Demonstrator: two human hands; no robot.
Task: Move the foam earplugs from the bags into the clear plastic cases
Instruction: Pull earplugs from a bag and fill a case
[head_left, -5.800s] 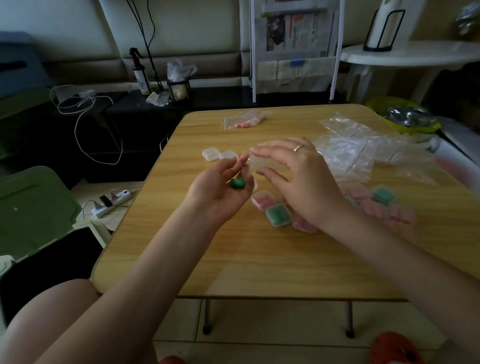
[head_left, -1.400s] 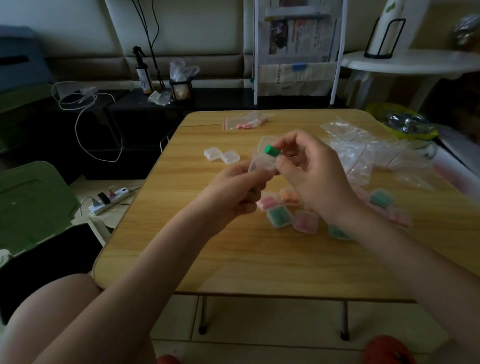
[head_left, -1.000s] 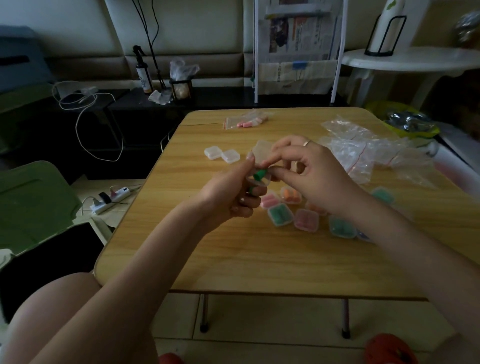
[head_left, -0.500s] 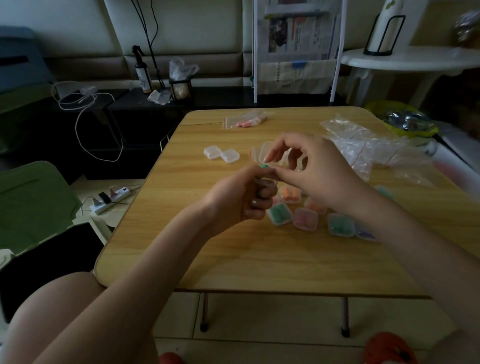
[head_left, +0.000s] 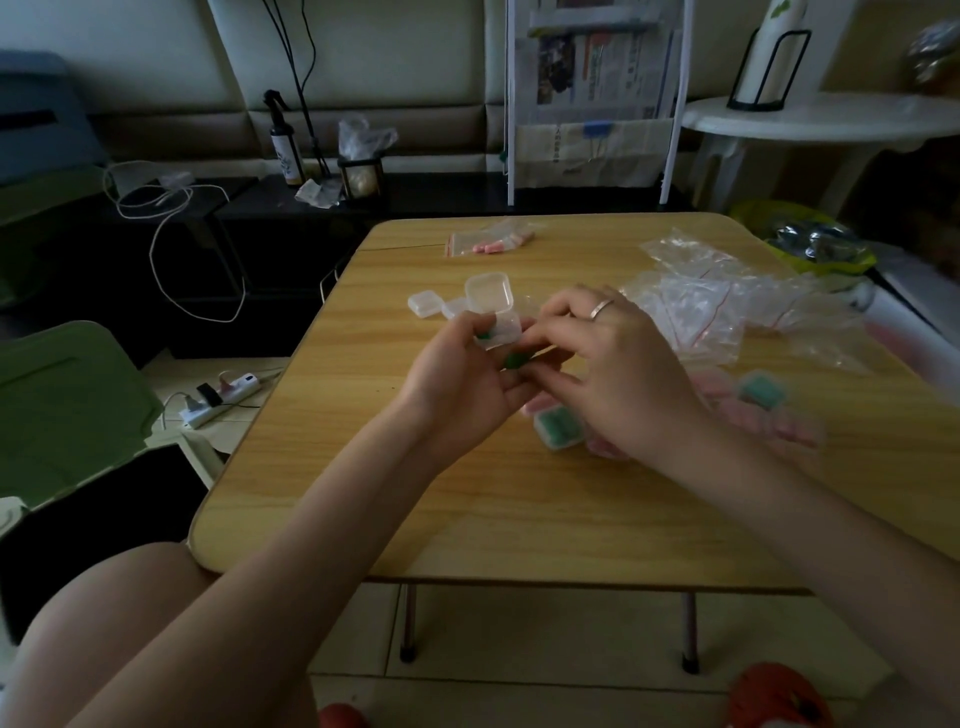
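Green earplug between both hands

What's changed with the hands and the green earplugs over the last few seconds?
The left hand took up an open clear case; one green earplug now sits inside it. The right hand pinches a second earplug below it. Filled cases and bags stayed put.

You hold a clear case with a green earplug inside; a second green earplug sits between your fingers. Table: yellow wood grain. Top centre bag: clear, red strip, pink earplugs. Filled cases, right of centre: teal and pink. Silver ring. Left edge: green bin.
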